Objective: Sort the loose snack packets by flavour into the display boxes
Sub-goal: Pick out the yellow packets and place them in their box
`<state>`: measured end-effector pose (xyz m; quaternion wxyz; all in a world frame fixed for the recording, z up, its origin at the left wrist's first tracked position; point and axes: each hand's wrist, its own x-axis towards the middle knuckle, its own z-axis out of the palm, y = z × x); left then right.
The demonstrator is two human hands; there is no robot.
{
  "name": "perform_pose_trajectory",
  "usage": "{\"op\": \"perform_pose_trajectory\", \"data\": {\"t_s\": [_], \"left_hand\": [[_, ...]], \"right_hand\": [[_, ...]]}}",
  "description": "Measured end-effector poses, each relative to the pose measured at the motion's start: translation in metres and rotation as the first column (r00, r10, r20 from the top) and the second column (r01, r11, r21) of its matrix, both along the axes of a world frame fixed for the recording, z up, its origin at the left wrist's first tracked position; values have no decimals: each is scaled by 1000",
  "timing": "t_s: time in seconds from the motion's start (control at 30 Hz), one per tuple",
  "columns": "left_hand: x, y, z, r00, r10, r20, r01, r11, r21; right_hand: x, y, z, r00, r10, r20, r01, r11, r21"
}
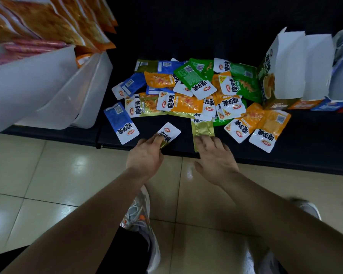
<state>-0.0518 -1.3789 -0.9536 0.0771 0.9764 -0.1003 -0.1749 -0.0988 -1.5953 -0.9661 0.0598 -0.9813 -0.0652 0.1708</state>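
Observation:
A heap of loose snack packets (188, 89) in blue, orange, green and gold lies on a black shelf (305, 139). My left hand (146, 155) pinches a gold packet with a white end (167, 133) at the shelf's front edge. Just to its right, my right hand (216, 157) rests its fingertips on the near end of a second gold packet (203, 129) lying face down. Open display boxes stand at the right: a gold one (273, 76), then orange (303, 104) and blue (331, 105) ones behind it.
White plastic bins (67, 91) stand on the shelf at the left, with orange bags (48, 18) hanging above them. Below the shelf edge is a beige tiled floor (48, 171). My shoes (139, 214) show beneath my arms.

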Motion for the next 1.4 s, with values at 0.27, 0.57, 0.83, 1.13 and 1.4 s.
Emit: {"op": "perform_pose_trajectory", "data": {"t_s": [0.27,0.57,0.83,1.13,1.4], "left_hand": [[-8,-5,2,997,-80,-10,80,997,-10],[2,-21,26,990,132,-48,-135,990,-48],[11,-25,126,937,279,-211,-348,806,-478],[-30,-13,275,962,145,-233,-274,499,-822],[-10,8,266,975,81,-209,-211,650,-730]], "right_hand": [[-5,-10,-7,993,-78,93,85,994,-73],[5,-26,23,964,-255,73,243,959,142],[18,-49,140,891,-419,-172,423,631,651],[-14,-2,269,902,-302,-308,382,228,896],[-9,38,232,921,-317,-227,345,393,852]]}}
